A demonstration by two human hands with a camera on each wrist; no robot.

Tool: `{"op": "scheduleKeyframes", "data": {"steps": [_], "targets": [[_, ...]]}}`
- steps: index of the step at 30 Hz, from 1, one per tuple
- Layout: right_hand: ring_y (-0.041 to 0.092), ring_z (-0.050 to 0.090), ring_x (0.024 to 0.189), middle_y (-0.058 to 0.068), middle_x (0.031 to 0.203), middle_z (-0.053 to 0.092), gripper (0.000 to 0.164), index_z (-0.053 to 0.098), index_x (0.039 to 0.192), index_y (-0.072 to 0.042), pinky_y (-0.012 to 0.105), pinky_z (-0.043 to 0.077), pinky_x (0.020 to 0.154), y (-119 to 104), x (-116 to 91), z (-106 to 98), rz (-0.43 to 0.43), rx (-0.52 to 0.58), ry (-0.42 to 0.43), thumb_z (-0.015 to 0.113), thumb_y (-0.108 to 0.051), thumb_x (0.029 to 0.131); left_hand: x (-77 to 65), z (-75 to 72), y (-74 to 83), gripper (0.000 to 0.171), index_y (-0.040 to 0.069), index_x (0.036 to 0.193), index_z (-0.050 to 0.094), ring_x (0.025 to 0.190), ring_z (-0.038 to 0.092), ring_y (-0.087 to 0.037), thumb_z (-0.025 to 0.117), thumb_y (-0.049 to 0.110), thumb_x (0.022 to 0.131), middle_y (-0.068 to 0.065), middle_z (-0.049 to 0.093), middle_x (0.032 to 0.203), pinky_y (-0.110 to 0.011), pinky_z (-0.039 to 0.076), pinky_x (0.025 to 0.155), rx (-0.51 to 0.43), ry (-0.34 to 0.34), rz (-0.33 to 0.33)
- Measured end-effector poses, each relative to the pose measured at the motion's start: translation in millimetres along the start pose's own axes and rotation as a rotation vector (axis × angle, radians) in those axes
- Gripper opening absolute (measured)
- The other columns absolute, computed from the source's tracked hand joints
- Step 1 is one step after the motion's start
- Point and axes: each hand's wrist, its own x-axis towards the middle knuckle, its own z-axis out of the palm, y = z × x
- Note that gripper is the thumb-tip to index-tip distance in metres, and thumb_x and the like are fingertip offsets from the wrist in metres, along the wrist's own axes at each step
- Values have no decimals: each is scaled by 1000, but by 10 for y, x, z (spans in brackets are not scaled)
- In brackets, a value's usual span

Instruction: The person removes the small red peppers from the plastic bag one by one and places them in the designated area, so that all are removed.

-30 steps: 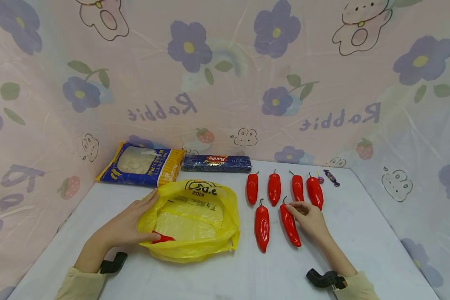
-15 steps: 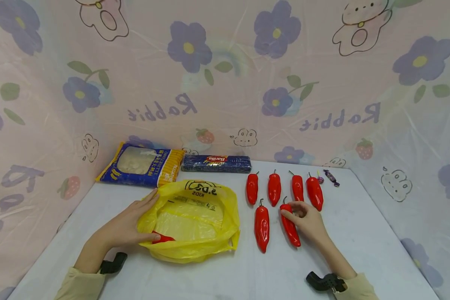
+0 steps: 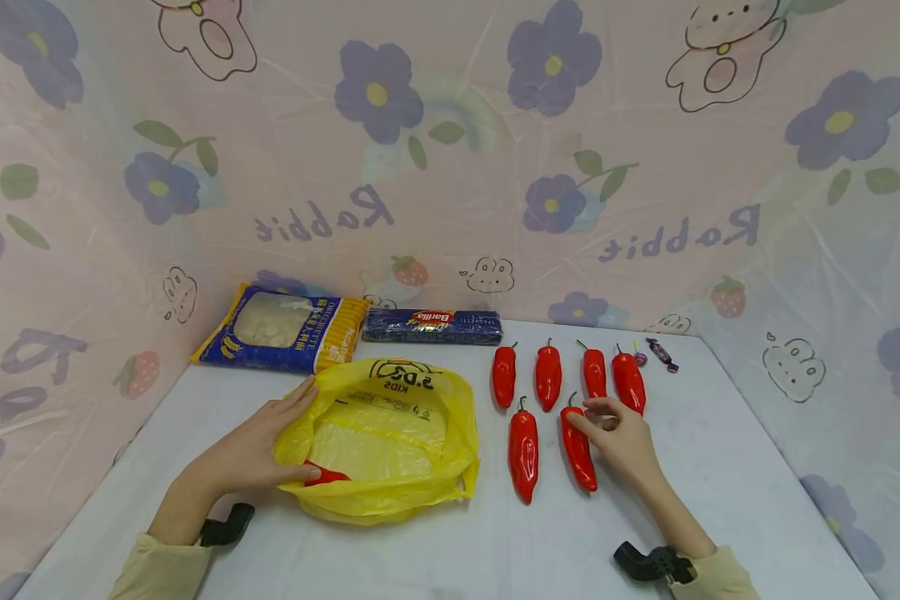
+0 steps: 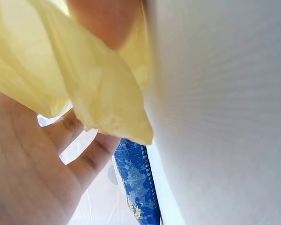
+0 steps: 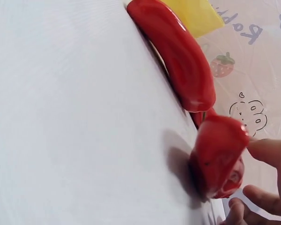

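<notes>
A yellow plastic bag (image 3: 382, 504) lies with its mouth open left of centre in the head view; part of a red item (image 3: 328, 477) shows inside it. My left hand (image 3: 251, 446) holds the bag's left side, thumb over the rim by the red item, fingers along the outer edge. In the left wrist view, bag film (image 4: 100, 89) covers some fingertips. My right hand (image 3: 621, 435) pinches the stem end of a red chili pepper (image 3: 579, 458), thumb on top; the fingers' contact is partly hidden. Another red chili pepper (image 3: 523, 457) lies to its left.
Several red chili peppers (image 3: 548, 377) form a row behind. A blue spaghetti pack (image 3: 431, 327) and a blue-yellow orecchiette bag (image 3: 277, 329) lie at the back left. Wrapped candies (image 3: 662, 356) sit at the back right. A printed curtain (image 3: 450, 167) encloses the white table (image 3: 487, 554).
My right thumb has shifted along the chili pepper's top, and the pepper has turned slightly, its tip moving a little left. My left hand and the bag stay put.
</notes>
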Motion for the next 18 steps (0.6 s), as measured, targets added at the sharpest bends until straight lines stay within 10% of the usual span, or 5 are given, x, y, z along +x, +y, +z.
{"op": "scheduleKeyframes", "data": {"steps": [18], "targets": [[27, 63, 89, 20, 123, 71, 52, 68, 132, -5, 19, 56, 65, -557, 159, -34, -158, 113, 74, 81, -39, 95, -17, -31, 25, 119, 9, 169, 27, 152, 32, -49, 80, 69, 82, -11, 17, 178, -73, 34, 118, 14, 1, 3]]}}
